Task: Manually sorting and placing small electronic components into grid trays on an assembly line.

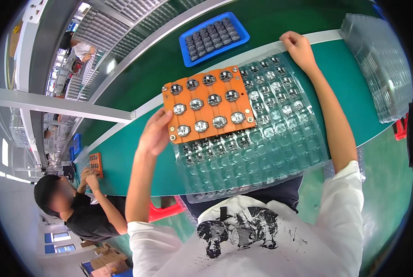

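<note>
My left hand (pixel 155 133) grips the left edge of an orange plate (pixel 206 113), thumb on top. The plate carries rows of round metallic parts in its recesses, with screws at its corners. It lies tilted over the left part of a clear plastic blister tray (pixel 280 154), hiding some pockets. Small shiny parts fill many of the tray's far pockets; near ones hold nothing visible. My right hand (pixel 298 48) is at the far edge of the green table, beyond the tray's far right corner. Its fingers are curled closed, and whatever they hold, if anything, is hidden.
A blue tray (pixel 244 38) with rows of dark parts stands beyond the table's white edge. Stacked clear trays (pixel 375 64) rise at the right. At the left, a co-worker in black (pixel 93 217) handles another orange plate (pixel 95 162). A metal beam (pixel 58 105) crosses the upper left.
</note>
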